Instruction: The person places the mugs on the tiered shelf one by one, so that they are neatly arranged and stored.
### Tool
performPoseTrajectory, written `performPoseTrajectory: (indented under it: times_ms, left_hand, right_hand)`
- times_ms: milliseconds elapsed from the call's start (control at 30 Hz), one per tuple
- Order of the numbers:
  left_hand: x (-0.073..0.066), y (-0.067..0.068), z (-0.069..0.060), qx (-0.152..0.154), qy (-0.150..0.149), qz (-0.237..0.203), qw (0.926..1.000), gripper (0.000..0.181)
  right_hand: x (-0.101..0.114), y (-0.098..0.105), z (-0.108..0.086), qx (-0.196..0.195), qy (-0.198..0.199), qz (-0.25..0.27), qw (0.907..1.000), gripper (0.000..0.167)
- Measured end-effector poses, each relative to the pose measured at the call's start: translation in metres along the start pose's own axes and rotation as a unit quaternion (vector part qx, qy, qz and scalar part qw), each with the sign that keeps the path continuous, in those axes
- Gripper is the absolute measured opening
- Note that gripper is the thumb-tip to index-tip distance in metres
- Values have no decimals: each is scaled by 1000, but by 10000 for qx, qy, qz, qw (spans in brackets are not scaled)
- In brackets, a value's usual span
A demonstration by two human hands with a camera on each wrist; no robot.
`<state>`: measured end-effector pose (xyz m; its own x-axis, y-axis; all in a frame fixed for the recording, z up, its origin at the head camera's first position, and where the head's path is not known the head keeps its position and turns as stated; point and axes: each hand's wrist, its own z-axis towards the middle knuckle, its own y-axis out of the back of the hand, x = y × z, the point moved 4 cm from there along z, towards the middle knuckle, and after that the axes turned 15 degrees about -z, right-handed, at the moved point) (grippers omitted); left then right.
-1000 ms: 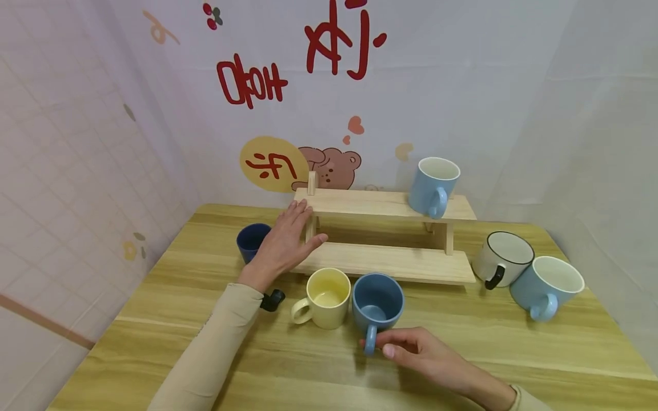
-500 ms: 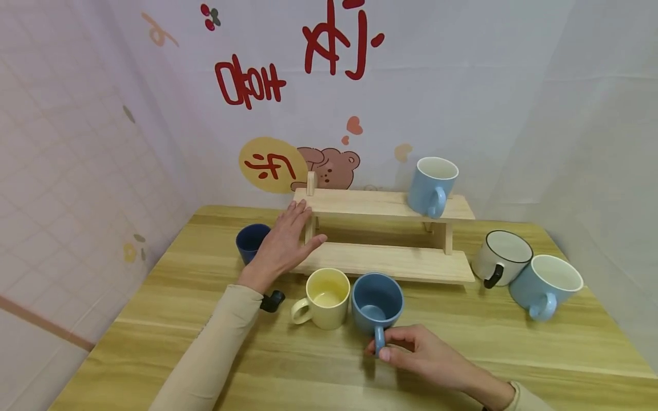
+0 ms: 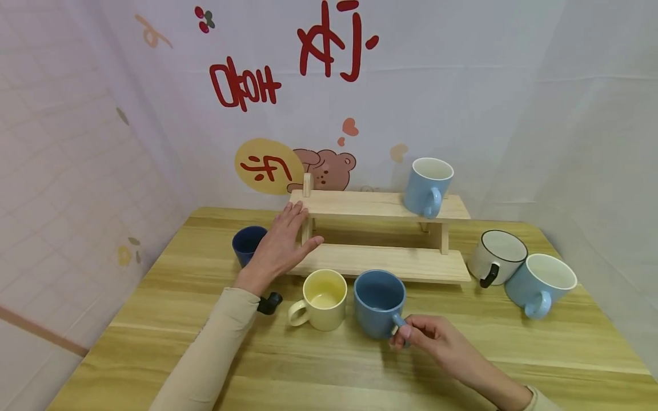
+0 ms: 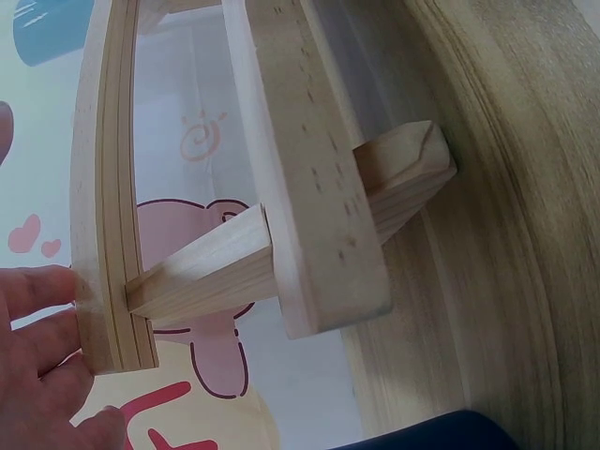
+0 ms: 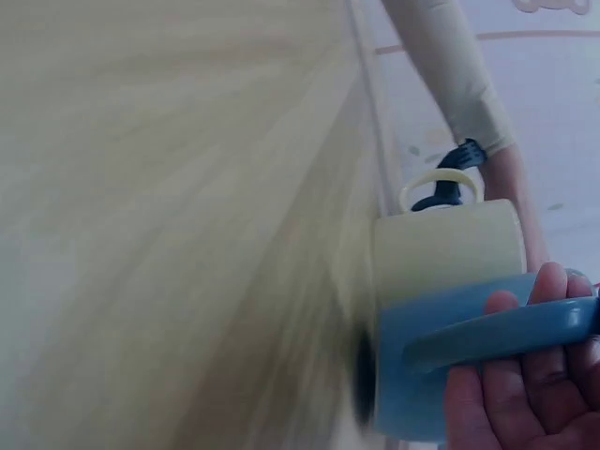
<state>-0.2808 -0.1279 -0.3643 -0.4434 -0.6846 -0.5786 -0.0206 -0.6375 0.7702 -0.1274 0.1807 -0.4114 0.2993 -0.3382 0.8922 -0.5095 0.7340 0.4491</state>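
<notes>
My right hand grips the handle of a blue mug, which stands upright with its handle toward the right front. In the right wrist view, fingers curl round that handle. Whether the mug's base touches the table, I cannot tell. Just left of it, a small gap away, is a yellow mug with its handle to the left. My left hand rests with extended fingers against the left end of a two-tier wooden rack. Behind that hand, a dark blue cup is partly hidden.
A light blue mug stands on the rack's upper tier at the right. On the table to the right, a white mug with a black handle stands beside another light blue mug. A patterned cloth wall rises behind.
The right hand has taken hold of the blue mug's handle and swung it from the front toward the right. The mug now sits slightly apart from the yellow one. My left hand stays on the rack.
</notes>
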Motion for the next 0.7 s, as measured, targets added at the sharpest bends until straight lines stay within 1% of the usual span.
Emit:
performPoseTrajectory:
  times_ms: [167,267,400,533,700]
  left_hand:
    - [2,-1,-2,-21,15,-5,10000,85]
    - [3,-2,-2,-20,42,-32,10000,85]
    - [3,-2,-2,-34,15,-59,10000,85]
    - [3,-2,-1,-38,-17,-70,10000,85]
    - [2,-2,-1,-37,-30,-58,10000,85]
  right_hand:
    - [4,5,-2,-18,-26,109,9999,30]
    - [7,6,-3,-145,-31,76,9999,30]
    - [13,10,-4,-527,-64,-127,9985,29]
    - [21,17,-4,-903,-86,-202,9957,29]
    - [31,26,-1,-1291,39,-201,9914,28]
